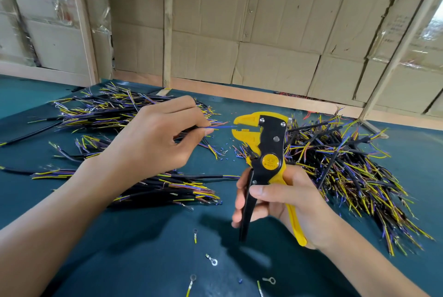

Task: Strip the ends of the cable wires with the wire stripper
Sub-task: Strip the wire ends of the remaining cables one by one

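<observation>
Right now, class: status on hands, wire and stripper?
Left hand pinching blue wire, tip at open stripper mouth. Right hand gripping handles. Nothing blocking.

i have one view only, from a wide-angle camera worn on the person's head. it looks forward and down across the green table [148, 244], close enough that both forearms enter from the bottom edge and the left hand [155, 138] and right hand [285, 203] sit near the middle of the frame. the table's near part fills the lower half. the upper half takes in the cardboard wall [275, 32] at the far edge of the table. straight lines bend toward the edges of the frame. there is no second view to share anything with.
</observation>
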The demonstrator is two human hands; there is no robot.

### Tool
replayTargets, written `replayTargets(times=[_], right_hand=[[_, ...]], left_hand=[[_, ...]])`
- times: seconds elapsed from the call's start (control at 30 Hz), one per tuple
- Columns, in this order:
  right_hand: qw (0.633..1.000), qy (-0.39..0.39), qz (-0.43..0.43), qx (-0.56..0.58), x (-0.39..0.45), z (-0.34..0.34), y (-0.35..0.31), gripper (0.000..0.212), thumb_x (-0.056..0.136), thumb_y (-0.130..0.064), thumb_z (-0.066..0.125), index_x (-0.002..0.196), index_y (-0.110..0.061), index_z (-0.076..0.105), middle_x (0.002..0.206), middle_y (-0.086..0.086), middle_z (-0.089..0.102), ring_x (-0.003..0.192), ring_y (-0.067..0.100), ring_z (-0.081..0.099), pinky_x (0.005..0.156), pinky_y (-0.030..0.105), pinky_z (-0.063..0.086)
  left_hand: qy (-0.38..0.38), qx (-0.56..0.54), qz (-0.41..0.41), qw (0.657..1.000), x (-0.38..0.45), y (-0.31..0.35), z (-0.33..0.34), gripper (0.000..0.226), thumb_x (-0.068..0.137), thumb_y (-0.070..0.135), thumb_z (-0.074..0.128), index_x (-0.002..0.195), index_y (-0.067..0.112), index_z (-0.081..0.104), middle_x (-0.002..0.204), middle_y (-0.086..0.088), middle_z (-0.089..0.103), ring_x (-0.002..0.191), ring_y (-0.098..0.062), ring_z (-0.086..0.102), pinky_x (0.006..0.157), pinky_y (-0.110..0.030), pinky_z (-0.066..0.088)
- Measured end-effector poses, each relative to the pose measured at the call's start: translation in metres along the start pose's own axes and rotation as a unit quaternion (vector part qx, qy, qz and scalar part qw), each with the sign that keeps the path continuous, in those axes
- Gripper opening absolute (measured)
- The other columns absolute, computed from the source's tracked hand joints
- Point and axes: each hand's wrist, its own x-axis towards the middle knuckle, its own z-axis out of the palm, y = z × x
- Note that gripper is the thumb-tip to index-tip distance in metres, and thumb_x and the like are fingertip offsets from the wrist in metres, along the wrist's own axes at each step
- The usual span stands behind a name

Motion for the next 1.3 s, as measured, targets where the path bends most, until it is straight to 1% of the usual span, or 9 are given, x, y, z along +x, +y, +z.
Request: replayTargets(times=[0.27, 0.43, 0.6, 0.73, 0.93, 1.07, 1.13, 1.2, 1.3], right_hand=[[1.0, -0.008, 0.008, -0.017, 0.0, 0.003, -0.003, 0.017, 0.075, -0.017, 0.07, 0.088, -0.006, 0.07, 0.076, 0.023, 0.065, 0.065, 0.043, 0.068, 0.068, 0.055, 0.057], [0.995, 0.083, -0.008, -0.049, -0.002, 0.014, -0.003, 0.026, 0.062, -0.029, 0.07, 0.054, -0.009, 0.055, 0.047, 0.015, 0.047, 0.033, 0.025, 0.045, 0.039, 0.031, 0.045], [0.986, 0.051, 0.031, 0.159, 0.004, 0.017, -0.004, 0.025, 0.077, -0.025, 0.069, 0.082, -0.001, 0.07, 0.075, 0.024, 0.062, 0.065, 0.039, 0.066, 0.066, 0.053, 0.058], [0.977, 0.079, 0.036, 0.196, 0.007, 0.018, -0.002, 0.026, 0.078, -0.022, 0.066, 0.089, 0.001, 0.065, 0.08, 0.022, 0.059, 0.069, 0.039, 0.065, 0.069, 0.053, 0.059], [0.984, 0.044, 0.002, 0.171, 0.003, 0.024, 0.008, 0.019, 0.08, -0.015, 0.068, 0.09, 0.001, 0.066, 0.081, 0.023, 0.061, 0.071, 0.039, 0.066, 0.074, 0.056, 0.058], [0.984, 0.001, -0.098, 0.151, -0.004, 0.02, 0.014, 0.021, 0.085, -0.018, 0.072, 0.095, -0.001, 0.067, 0.084, 0.023, 0.064, 0.075, 0.041, 0.066, 0.078, 0.062, 0.055], [0.985, 0.017, -0.111, 0.13, -0.004, 0.019, 0.016, 0.024, 0.085, -0.022, 0.074, 0.096, -0.001, 0.067, 0.084, 0.023, 0.065, 0.077, 0.043, 0.067, 0.079, 0.065, 0.055], [0.987, 0.048, -0.117, 0.098, -0.002, 0.019, 0.019, 0.02, 0.085, -0.023, 0.071, 0.094, -0.005, 0.069, 0.083, 0.021, 0.066, 0.078, 0.044, 0.068, 0.079, 0.067, 0.054], [0.981, 0.097, -0.126, 0.108, 0.002, 0.018, 0.02, 0.019, 0.082, -0.022, 0.07, 0.091, -0.005, 0.069, 0.082, 0.022, 0.065, 0.077, 0.043, 0.068, 0.072, 0.051, 0.058]], left_hand=[[-0.013, -0.004, 0.012, 1.0, 0.0, 0.001, 0.0, 0.005, 0.089, 0.004, 0.071, 0.085, 0.002, 0.073, 0.079, -0.003, 0.059, 0.066, -0.017, 0.048, 0.066, -0.017, 0.039], [0.002, -0.004, 0.004, 1.0, 0.001, 0.007, 0.002, 0.003, 0.088, 0.006, 0.074, 0.086, 0.005, 0.074, 0.079, -0.002, 0.061, 0.066, -0.008, 0.041, 0.067, -0.014, 0.039], [0.026, 0.022, -0.014, 0.999, 0.0, 0.004, 0.007, 0.011, 0.092, 0.014, 0.071, 0.088, 0.005, 0.075, 0.081, -0.005, 0.062, 0.069, -0.021, 0.054, 0.069, -0.028, 0.047], [0.06, 0.061, -0.034, 0.996, 0.02, -0.003, 0.001, 0.014, 0.089, 0.028, 0.074, 0.096, 0.018, 0.081, 0.088, -0.004, 0.058, 0.086, -0.032, 0.047, 0.081, -0.041, 0.043], [0.013, -0.028, 0.069, 0.997, 0.096, 0.01, 0.03, 0.015, 0.09, 0.025, 0.071, 0.099, 0.017, 0.08, 0.085, -0.007, 0.051, 0.08, -0.006, 0.038, 0.074, -0.015, 0.033], [-0.156, -0.057, 0.062, 0.984, 0.12, 0.011, 0.058, 0.042, 0.094, 0.018, 0.067, 0.122, 0.049, 0.063, 0.105, 0.01, 0.055, 0.087, -0.005, 0.048, 0.072, -0.023, 0.046], [-0.248, 0.006, 0.064, 0.967, 0.107, 0.001, 0.064, 0.063, 0.095, 0.013, 0.06, 0.149, 0.036, 0.039, 0.119, 0.003, 0.054, 0.102, -0.015, 0.047, 0.093, -0.029, 0.042], [-0.314, -0.013, -0.038, 0.949, 0.081, -0.015, 0.061, 0.065, 0.093, 0.019, 0.065, 0.15, 0.028, 0.036, 0.12, 0.003, 0.055, 0.11, -0.019, 0.05, 0.101, -0.031, 0.037], [-0.512, 0.021, -0.156, 0.845, 0.043, -0.032, 0.047, 0.043, 0.09, 0.04, 0.069, 0.129, 0.024, 0.059, 0.102, 0.004, 0.065, 0.097, -0.018, 0.062, 0.086, -0.026, 0.047]])
